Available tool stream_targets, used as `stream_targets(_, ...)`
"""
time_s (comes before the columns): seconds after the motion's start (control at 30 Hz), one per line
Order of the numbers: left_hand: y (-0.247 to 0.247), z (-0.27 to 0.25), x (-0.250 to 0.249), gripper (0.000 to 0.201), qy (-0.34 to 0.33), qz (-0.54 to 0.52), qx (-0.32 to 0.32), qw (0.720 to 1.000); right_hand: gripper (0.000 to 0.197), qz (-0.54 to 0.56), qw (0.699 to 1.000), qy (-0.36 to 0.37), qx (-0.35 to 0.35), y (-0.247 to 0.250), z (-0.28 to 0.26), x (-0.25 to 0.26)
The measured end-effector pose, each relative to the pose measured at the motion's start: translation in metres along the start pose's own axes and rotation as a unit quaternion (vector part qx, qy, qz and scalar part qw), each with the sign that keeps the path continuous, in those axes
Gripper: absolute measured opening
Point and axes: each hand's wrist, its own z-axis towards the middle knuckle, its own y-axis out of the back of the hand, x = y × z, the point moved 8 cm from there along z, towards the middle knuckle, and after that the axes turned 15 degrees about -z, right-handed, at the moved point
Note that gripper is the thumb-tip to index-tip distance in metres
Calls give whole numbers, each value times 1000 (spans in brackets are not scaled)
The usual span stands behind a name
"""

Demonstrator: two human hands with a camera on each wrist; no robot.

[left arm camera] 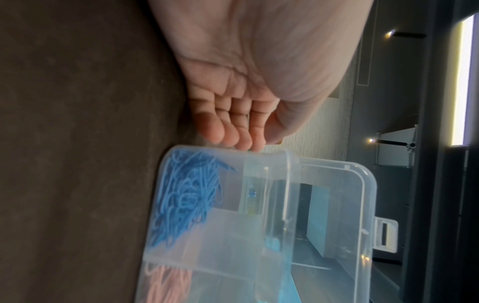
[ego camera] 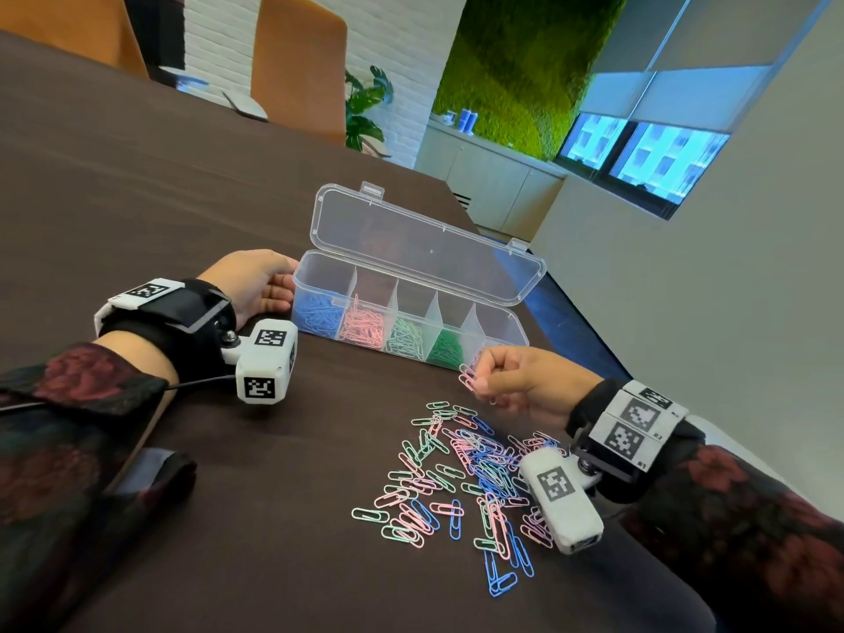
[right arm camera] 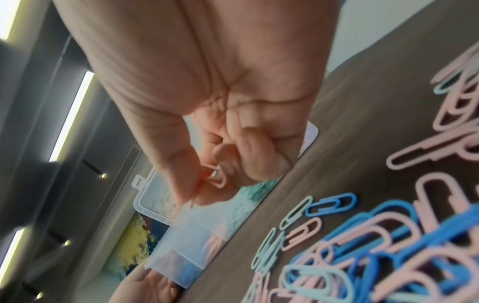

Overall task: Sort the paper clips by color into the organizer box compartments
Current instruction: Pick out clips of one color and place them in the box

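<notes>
A dark brown table carries a clear plastic organizer box with its lid open; blue, pink, pale green and dark green clips fill four compartments. The left hand rests straight fingers against the box's end. Loose pastel paper clips lie nearby. The right hand pinches pink paper clips just beside the box.

Bright daylight via window; wrist views blurry, head view edges warped.
</notes>
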Motion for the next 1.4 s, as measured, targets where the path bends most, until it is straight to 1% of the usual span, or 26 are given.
stream_targets(0.07, 0, 0, -1, 12, 0, 2, -1, 1000, 24, 52, 999, 5, 1, 1, 0, -2)
stream_targets(0.2, -1, -1, 0, 13, -1, -1, -4, 1000, 29, 83, 997, -9, -4, 3, -2, -11)
stream_targets(0.3, -1, -1, -1, 14, 1, -1, -4, 1000, 19, 99, 995, -21, -9, 6, -4, -17)
stream_targets(0.5, -1, -1, 0, 13, 2, -1, 0, 1000, 14, 91, 995, -30, -9, 9, -7, -21)
stream_targets(0.57, 0, -1, 0, 13, 2, -2, 0, 1000, 17, 86, 996, -29, -8, 9, -8, -21)
stream_targets(0.67, 0, 0, 1, 13, 4, -3, -1, 1000, 14, 77, 997, -24, -10, 7, -9, -18)
stream_targets(0.73, 0, 0, 1, 12, 3, -3, -1, 1000, 16, 77, 997, -16, -5, 4, -9, -14)
stream_targets(0.8, 0, 0, 0, 11, 3, -1, 1, 1000, 18, 52, 999, -10, -7, 3, -8, -10)
stream_targets(0.87, 0, -1, 0, 11, 3, -1, 1, 1000, 19, -44, 999, -1, -23, 4, -8, -3)
stream_targets(0.93, 0, -1, 0, 11, 1, -3, 0, 1000, 18, -155, 987, 14, -36, 3, -7, 6)
stream_targets(1.03, -1, -2, -1, 12, -3, -1, 0, 1000, 18, -252, 966, 32, -49, -2, -2, 21)
stream_targets(1.1, -2, -3, -1, 13, -4, -1, 1, 1000, 20, -277, 958, 49, -64, -5, 3, 36)
stream_targets(1.17, -2, -3, -1, 13, -2, -3, 1, 1000, 22, -271, 957, 63, -85, -6, 9, 52)
stream_targets(1.3, -2, -5, -2, 14, 0, -2, 1, 1000, 23, -274, 944, 85, -165, -2, 30, 86)
stream_targets(1.4, -3, -6, -2, 15, 0, -4, 2, 1000, 25, -277, 933, 95, -211, -1, 50, 105)
